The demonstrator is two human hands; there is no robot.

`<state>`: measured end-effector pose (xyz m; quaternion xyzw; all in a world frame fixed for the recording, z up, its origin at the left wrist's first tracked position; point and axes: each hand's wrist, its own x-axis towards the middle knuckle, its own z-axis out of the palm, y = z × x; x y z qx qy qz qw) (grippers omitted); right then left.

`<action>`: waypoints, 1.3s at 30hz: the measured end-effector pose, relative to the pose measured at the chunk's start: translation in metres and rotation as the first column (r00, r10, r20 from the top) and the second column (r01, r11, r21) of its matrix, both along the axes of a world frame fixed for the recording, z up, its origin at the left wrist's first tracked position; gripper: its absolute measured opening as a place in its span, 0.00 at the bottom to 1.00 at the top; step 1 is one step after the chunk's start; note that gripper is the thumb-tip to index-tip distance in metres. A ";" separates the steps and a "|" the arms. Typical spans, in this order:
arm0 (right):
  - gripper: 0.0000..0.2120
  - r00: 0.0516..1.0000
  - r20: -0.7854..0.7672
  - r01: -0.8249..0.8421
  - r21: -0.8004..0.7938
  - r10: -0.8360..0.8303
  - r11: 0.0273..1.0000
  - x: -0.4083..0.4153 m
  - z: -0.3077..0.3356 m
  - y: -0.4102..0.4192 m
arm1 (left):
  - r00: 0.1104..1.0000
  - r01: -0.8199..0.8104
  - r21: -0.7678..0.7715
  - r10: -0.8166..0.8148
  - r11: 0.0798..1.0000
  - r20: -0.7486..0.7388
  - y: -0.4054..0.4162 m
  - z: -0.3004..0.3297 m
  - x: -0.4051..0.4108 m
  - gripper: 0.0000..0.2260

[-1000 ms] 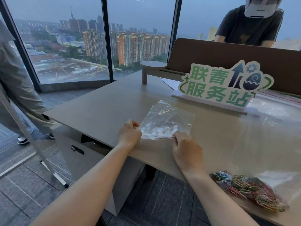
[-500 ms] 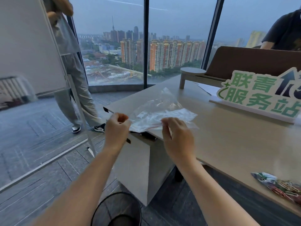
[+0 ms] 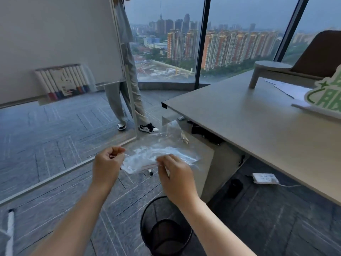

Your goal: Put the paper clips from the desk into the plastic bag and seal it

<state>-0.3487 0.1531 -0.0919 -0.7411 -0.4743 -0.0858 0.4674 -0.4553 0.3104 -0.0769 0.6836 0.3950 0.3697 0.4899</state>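
A clear plastic bag (image 3: 156, 157) with a red zip strip hangs in the air to the left of the desk (image 3: 258, 126), above the floor. My left hand (image 3: 108, 165) pinches its left top corner. My right hand (image 3: 175, 174) pinches the red strip near the middle of the opening. The bag looks flat, with nothing inside that I can make out. The paper clips are out of view.
A black mesh waste bin (image 3: 164, 228) stands on the floor below my hands. A white power strip (image 3: 264, 178) lies under the desk. A person stands behind a whiteboard frame (image 3: 129, 85). A green sign (image 3: 326, 97) sits on the desk's right side.
The view has swung left and down. The bag has left the desk top and is now held in the air beside the desk. The pile of paper clips has gone out of frame.
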 end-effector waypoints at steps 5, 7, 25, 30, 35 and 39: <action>0.10 0.989 -0.149 -0.012 -0.128 -0.007 0.992 -0.009 -0.063 0.006 | 0.990 0.034 -0.071 -0.043 0.997 -0.134 0.014 -0.061 -0.012 0.10; 0.09 0.979 -0.202 -0.002 -0.193 -0.037 0.981 -0.004 -0.091 0.003 | 0.982 0.055 -0.119 -0.076 0.991 -0.175 0.015 -0.089 -0.010 0.11; 0.13 0.804 -0.515 -0.167 -0.676 -0.298 0.718 0.045 -0.265 -0.012 | 0.808 0.035 -0.371 -0.244 0.928 -0.536 -0.005 -0.285 0.032 0.13; 0.17 0.790 -0.483 -0.165 -0.762 -0.378 0.627 0.053 -0.284 -0.011 | 0.767 0.009 -0.407 -0.267 0.914 -0.583 -0.012 -0.321 0.039 0.13; 0.17 0.814 -0.448 -0.186 -0.804 -0.370 0.565 0.055 -0.295 -0.011 | 0.770 -0.025 -0.434 -0.260 0.901 -0.583 -0.012 -0.348 0.043 0.19; 0.19 0.773 -0.486 -0.171 -0.778 -0.407 0.605 0.059 -0.295 -0.011 | 0.769 -0.034 -0.407 -0.236 0.913 -0.594 -0.008 -0.360 0.046 0.17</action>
